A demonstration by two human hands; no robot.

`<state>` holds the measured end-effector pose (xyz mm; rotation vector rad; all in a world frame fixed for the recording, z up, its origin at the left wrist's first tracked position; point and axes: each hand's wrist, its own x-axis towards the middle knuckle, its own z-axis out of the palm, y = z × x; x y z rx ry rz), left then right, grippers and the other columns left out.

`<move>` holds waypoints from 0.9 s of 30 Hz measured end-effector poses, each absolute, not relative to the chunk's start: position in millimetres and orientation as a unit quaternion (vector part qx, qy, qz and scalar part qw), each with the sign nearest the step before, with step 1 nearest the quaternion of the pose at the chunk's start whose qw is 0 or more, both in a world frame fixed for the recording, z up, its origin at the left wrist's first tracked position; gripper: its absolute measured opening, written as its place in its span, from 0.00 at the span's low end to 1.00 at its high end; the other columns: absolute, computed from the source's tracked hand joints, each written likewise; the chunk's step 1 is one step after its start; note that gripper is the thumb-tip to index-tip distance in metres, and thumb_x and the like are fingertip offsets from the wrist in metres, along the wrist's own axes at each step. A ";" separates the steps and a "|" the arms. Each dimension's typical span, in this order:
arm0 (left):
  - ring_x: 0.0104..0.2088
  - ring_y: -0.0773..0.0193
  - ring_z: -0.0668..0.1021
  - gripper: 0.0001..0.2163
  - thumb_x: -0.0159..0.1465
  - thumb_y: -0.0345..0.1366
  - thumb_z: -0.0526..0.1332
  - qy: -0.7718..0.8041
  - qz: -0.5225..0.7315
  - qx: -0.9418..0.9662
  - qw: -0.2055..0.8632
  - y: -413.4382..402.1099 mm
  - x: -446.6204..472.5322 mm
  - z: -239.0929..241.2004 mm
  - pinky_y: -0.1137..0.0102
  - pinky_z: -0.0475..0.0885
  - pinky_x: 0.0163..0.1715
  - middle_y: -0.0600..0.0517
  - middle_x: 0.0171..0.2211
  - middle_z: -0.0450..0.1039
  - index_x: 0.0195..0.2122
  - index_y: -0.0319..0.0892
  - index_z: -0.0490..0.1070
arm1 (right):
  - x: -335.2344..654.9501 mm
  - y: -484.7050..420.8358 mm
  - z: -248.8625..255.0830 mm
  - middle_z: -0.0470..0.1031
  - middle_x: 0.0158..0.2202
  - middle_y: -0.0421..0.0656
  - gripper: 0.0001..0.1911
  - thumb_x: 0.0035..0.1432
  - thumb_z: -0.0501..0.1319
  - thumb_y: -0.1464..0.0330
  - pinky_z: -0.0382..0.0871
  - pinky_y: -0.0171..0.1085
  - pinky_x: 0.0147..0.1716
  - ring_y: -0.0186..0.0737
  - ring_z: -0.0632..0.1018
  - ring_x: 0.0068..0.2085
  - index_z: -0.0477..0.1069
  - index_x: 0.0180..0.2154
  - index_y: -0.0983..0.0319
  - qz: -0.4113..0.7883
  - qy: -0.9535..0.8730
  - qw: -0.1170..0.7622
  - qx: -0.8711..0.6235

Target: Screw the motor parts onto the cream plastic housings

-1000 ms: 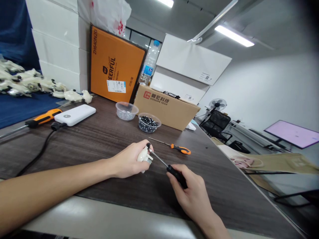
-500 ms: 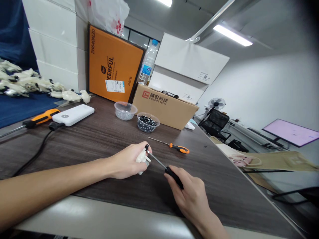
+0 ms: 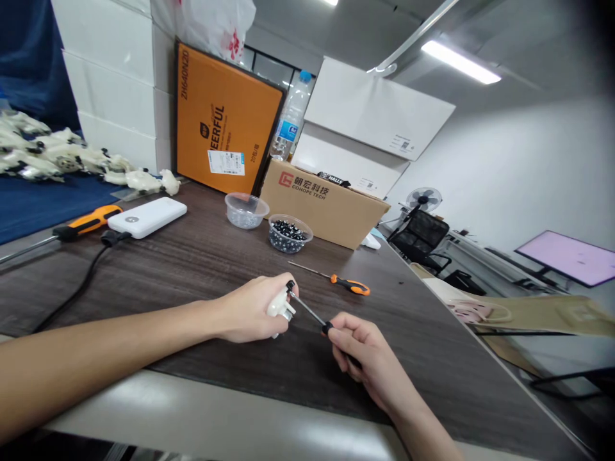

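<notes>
My left hand point(image 3: 247, 312) clutches a white plastic part point(image 3: 280, 306); my right hand point(image 3: 368, 358) pinches a black-handled screwdriver point(image 3: 307, 307), tip against the part.

Smooth, shiny metal shaft on the black-handled screwdriver point(image 3: 307, 308); matt off-white plastic on the small part point(image 3: 277, 306); dark wood-grain finish with a soft sheen on the tabletop point(image 3: 192, 269); rough brown corrugated cardboard on the carton point(image 3: 327, 211).

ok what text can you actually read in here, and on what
"ZH640N20" on the orange box
"EERFUL" on the same box, any letters before it unclear
"朝宏科技" and "COHOPE TECH" on the cardboard box
"HALLS" on the black packet
Too small to read: the water bottle label and the white sticker
</notes>
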<state>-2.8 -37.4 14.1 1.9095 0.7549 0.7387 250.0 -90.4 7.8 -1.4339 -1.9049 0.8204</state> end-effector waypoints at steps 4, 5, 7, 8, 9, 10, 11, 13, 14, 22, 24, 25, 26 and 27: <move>0.29 0.68 0.70 0.22 0.51 0.30 0.60 0.285 0.315 0.734 0.530 -32.8 -1.7 12.2 0.74 0.66 0.27 0.56 0.35 0.67 0.49 0.44 0.62 | 247.0 -92.3 4.1 0.75 0.27 0.39 0.09 0.63 0.64 0.60 0.70 0.36 0.30 0.40 0.76 0.28 0.71 0.38 0.59 0.169 -0.745 0.352 -0.541; 0.29 0.68 0.70 0.23 0.51 0.30 0.61 0.278 0.315 0.724 0.547 -32.6 -1.4 12.4 0.74 0.67 0.27 0.56 0.35 0.67 0.49 0.43 0.61 | 247.2 -93.4 3.1 0.78 0.30 0.41 0.08 0.63 0.64 0.61 0.71 0.38 0.34 0.42 0.78 0.31 0.73 0.38 0.59 0.132 -0.754 0.357 -0.535; 0.28 0.68 0.70 0.22 0.50 0.32 0.62 0.269 0.315 0.710 0.569 -32.9 -1.0 12.7 0.74 0.67 0.26 0.57 0.33 0.67 0.48 0.42 0.62 | 248.7 -95.9 0.7 0.81 0.35 0.46 0.09 0.64 0.63 0.61 0.71 0.40 0.37 0.46 0.80 0.34 0.76 0.40 0.60 0.069 -0.774 0.356 -0.519; 0.28 0.68 0.70 0.22 0.50 0.32 0.62 0.267 0.318 0.706 0.573 -33.2 -0.7 12.5 0.74 0.67 0.26 0.57 0.32 0.66 0.47 0.42 0.62 | 249.7 -97.1 -0.6 0.82 0.36 0.47 0.10 0.65 0.63 0.61 0.71 0.40 0.38 0.47 0.81 0.35 0.78 0.42 0.60 0.042 -0.782 0.353 -0.512; 0.28 0.68 0.69 0.21 0.50 0.32 0.62 0.266 0.323 0.705 0.573 -33.5 -0.4 12.0 0.74 0.66 0.26 0.57 0.31 0.66 0.46 0.42 0.63 | 250.7 -98.3 -2.1 0.82 0.36 0.48 0.11 0.65 0.62 0.62 0.70 0.40 0.37 0.47 0.81 0.35 0.78 0.44 0.60 0.019 -0.787 0.349 -0.508; 0.28 0.68 0.69 0.20 0.49 0.31 0.61 0.266 0.328 0.704 0.570 -33.7 -0.1 11.1 0.74 0.66 0.26 0.57 0.31 0.66 0.45 0.42 0.64 | 251.4 -99.4 -3.5 0.82 0.35 0.48 0.11 0.66 0.62 0.63 0.70 0.39 0.35 0.46 0.81 0.34 0.79 0.45 0.60 0.002 -0.792 0.345 -0.504; 0.28 0.68 0.69 0.19 0.49 0.31 0.61 0.267 0.334 0.706 0.564 -33.8 0.1 10.0 0.74 0.66 0.26 0.57 0.31 0.67 0.44 0.42 0.65 | 251.8 -100.3 -4.8 0.82 0.34 0.48 0.11 0.66 0.62 0.63 0.69 0.38 0.32 0.45 0.80 0.31 0.79 0.46 0.60 -0.009 -0.796 0.339 -0.500; 0.28 0.68 0.69 0.16 0.49 0.30 0.60 0.271 0.341 0.713 0.549 -33.6 0.3 7.7 0.74 0.66 0.26 0.57 0.30 0.67 0.41 0.42 0.66 | 251.4 -101.8 -6.1 0.81 0.32 0.47 0.11 0.68 0.60 0.64 0.68 0.37 0.30 0.44 0.79 0.29 0.79 0.45 0.61 -0.015 -0.805 0.331 -0.493; 0.28 0.67 0.69 0.15 0.50 0.31 0.60 0.274 0.342 0.718 0.541 -33.4 0.2 6.8 0.74 0.66 0.26 0.56 0.30 0.68 0.40 0.42 0.66 | 250.6 -102.3 -6.0 0.81 0.32 0.48 0.12 0.69 0.59 0.63 0.69 0.37 0.30 0.44 0.80 0.29 0.79 0.45 0.61 -0.010 -0.808 0.328 -0.489; 0.26 0.65 0.70 0.13 0.50 0.30 0.62 0.310 0.323 0.764 0.465 -36.0 -2.5 11.2 0.73 0.63 0.25 0.57 0.27 0.70 0.38 0.44 0.67 | 243.9 -100.2 10.5 0.67 0.17 0.35 0.25 0.75 0.52 0.58 0.62 0.32 0.18 0.35 0.69 0.17 0.74 0.28 0.61 0.116 -0.816 0.270 -0.499; 0.26 0.65 0.69 0.13 0.50 0.29 0.62 0.323 0.322 0.770 0.446 -37.0 -2.0 12.8 0.72 0.62 0.25 0.57 0.26 0.70 0.37 0.44 0.67 | 244.7 -97.8 10.9 0.60 0.13 0.32 0.28 0.76 0.49 0.57 0.59 0.31 0.14 0.33 0.63 0.14 0.74 0.27 0.61 0.132 -0.818 0.262 -0.495; 0.26 0.65 0.69 0.13 0.50 0.29 0.62 0.328 0.325 0.770 0.440 -37.2 -1.7 13.1 0.72 0.62 0.26 0.57 0.26 0.70 0.37 0.44 0.66 | 245.2 -96.7 10.0 0.62 0.13 0.32 0.27 0.76 0.49 0.57 0.60 0.31 0.14 0.34 0.65 0.14 0.75 0.28 0.61 0.129 -0.818 0.264 -0.495; 0.26 0.65 0.70 0.13 0.50 0.30 0.62 0.331 0.328 0.769 0.437 -37.3 -1.3 13.2 0.72 0.62 0.26 0.57 0.26 0.69 0.37 0.44 0.66 | 245.6 -95.7 8.6 0.66 0.16 0.34 0.24 0.75 0.51 0.58 0.64 0.32 0.17 0.35 0.69 0.16 0.75 0.30 0.61 0.117 -0.816 0.271 -0.497; 0.27 0.65 0.70 0.12 0.51 0.30 0.61 0.333 0.331 0.768 0.436 -37.1 -0.9 13.2 0.72 0.63 0.26 0.57 0.26 0.70 0.38 0.44 0.65 | 246.0 -95.2 6.8 0.72 0.20 0.36 0.19 0.73 0.55 0.59 0.68 0.32 0.21 0.37 0.73 0.20 0.76 0.33 0.61 0.099 -0.813 0.281 -0.500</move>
